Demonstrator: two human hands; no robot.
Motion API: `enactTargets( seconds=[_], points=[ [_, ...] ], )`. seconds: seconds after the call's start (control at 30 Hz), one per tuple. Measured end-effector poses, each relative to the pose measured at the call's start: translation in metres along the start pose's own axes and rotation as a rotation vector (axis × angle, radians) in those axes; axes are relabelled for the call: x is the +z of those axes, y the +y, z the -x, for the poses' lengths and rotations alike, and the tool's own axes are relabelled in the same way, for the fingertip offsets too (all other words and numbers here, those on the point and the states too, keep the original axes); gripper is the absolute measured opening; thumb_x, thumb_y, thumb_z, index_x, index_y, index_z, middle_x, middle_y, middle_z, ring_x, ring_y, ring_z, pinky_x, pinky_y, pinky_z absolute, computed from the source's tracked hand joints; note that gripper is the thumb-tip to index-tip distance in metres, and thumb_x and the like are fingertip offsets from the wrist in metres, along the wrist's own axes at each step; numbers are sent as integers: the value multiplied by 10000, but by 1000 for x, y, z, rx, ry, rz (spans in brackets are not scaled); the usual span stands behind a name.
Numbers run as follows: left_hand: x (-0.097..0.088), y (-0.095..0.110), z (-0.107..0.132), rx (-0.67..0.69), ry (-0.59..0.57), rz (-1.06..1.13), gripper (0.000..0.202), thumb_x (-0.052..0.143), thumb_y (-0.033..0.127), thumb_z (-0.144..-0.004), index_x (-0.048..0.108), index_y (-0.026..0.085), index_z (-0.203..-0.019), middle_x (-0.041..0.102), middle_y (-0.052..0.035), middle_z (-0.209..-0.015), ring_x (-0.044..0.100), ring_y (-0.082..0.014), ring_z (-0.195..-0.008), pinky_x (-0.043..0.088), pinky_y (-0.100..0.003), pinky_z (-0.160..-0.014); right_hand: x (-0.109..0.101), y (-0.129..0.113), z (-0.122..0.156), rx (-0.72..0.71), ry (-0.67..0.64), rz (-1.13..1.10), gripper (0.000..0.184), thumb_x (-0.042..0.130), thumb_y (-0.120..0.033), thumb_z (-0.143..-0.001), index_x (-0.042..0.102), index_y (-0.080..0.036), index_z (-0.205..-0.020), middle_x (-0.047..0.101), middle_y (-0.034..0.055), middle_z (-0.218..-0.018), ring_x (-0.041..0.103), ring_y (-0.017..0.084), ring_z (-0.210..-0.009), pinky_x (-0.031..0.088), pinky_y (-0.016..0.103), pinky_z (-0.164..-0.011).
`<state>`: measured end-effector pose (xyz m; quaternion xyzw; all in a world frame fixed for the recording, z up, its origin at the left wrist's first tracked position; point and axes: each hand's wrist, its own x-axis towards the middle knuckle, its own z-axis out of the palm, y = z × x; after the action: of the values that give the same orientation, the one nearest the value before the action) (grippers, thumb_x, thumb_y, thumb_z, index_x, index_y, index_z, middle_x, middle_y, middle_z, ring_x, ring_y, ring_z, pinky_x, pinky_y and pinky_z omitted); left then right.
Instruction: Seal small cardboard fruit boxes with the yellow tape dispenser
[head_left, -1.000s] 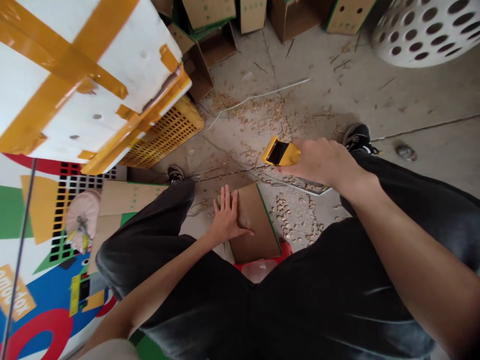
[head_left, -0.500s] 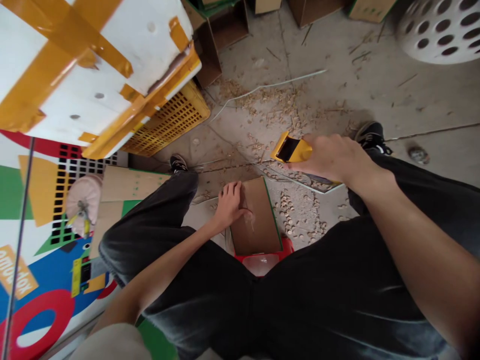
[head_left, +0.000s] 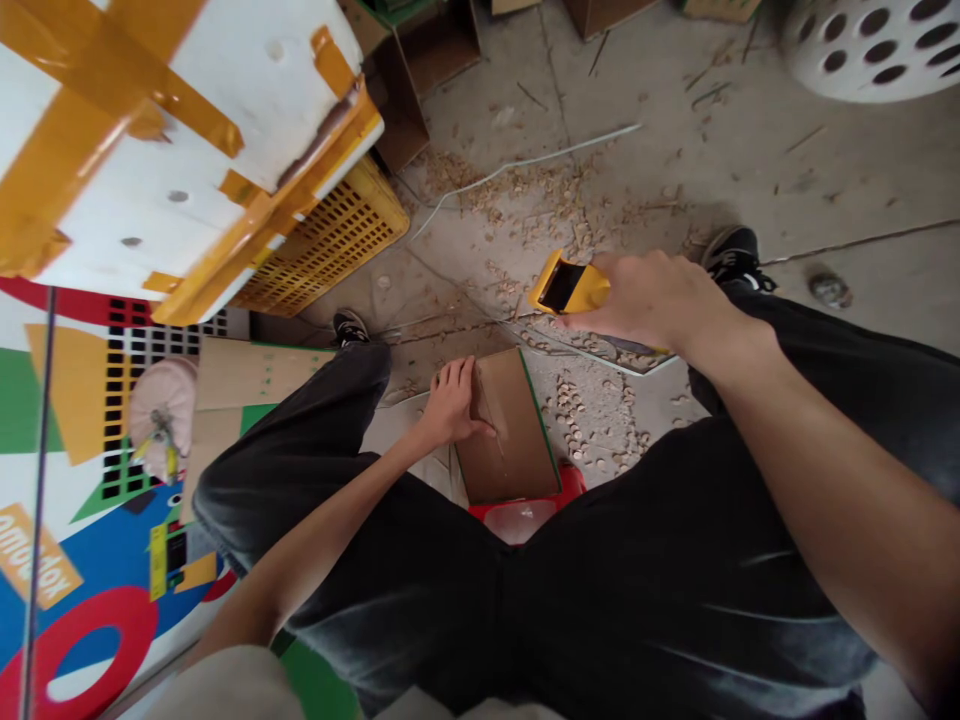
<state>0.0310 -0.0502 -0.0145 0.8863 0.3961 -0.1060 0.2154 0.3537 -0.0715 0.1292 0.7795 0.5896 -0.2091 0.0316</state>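
Note:
A small brown cardboard box (head_left: 510,450) with green edging lies between my knees, over a red object with a pale clear part (head_left: 521,522). My left hand (head_left: 452,402) grips its left side, thumb spread across the top and fingers over the edge. My right hand (head_left: 652,300) is closed around a yellow hand tool (head_left: 589,290) with a black recess at its end; its exact kind is unclear and the palm hides its middle. The tool is held apart from the box, up and to its right, above the floor.
Small round chips (head_left: 574,420) litter the concrete floor, with a thin white strip (head_left: 517,172) beyond. At the left stand a taped white foam box (head_left: 247,60) and a yellow crate (head_left: 330,240). A white perforated basket (head_left: 870,60) and open cartons (head_left: 439,50) are at the far side.
The view has shifted slightly, so most things sit a little further left and up. Both hands keep their holds on the box and the yellow tool.

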Motion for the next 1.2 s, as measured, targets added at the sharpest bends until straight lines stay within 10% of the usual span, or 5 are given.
enactTargets(
  seconds=[0.43, 0.63, 0.9, 1.2],
  points=[
    [-6, 1, -6, 7, -40, -38, 1237, 917, 446, -703, 170, 160, -1647, 363, -286, -1640, 347, -467, -1535, 350, -687, -1201, 2, 2, -2, -14, -6, 6, 724, 693, -742, -785, 690, -162, -1217, 749, 216, -1108, 704, 430, -1001, 508, 447, -773],
    [-11, -7, -4, 70, -145, -6, 1514, 956, 573, -591, 5, 126, -1681, 161, -326, -1730, 95, -497, -1630, 274, -733, -1229, 2, 2, -3, -8, -1, -1, 712, 690, -746, -779, 698, -169, -1196, 752, 203, -1072, 704, 417, -973, 498, 439, -760],
    [-12, -14, -11, 43, -166, 74, 1380, 958, 471, -585, 163, 117, -1656, 291, -310, -1682, 267, -465, -1591, 326, -673, -1239, 3, 3, -3, -10, 3, -4, 677, 671, -714, -782, 709, -171, -1185, 759, 197, -1080, 709, 415, -973, 493, 430, -749],
    [-12, 18, 13, 237, -53, -173, 1553, 877, 686, -661, -116, 70, -1683, -28, -347, -1746, -62, -481, -1641, -6, -793, -1230, 4, 2, -3, -15, -1, -9, 702, 683, -756, -781, 704, -174, -1173, 757, 192, -1060, 708, 407, -963, 488, 428, -752]
  ],
)
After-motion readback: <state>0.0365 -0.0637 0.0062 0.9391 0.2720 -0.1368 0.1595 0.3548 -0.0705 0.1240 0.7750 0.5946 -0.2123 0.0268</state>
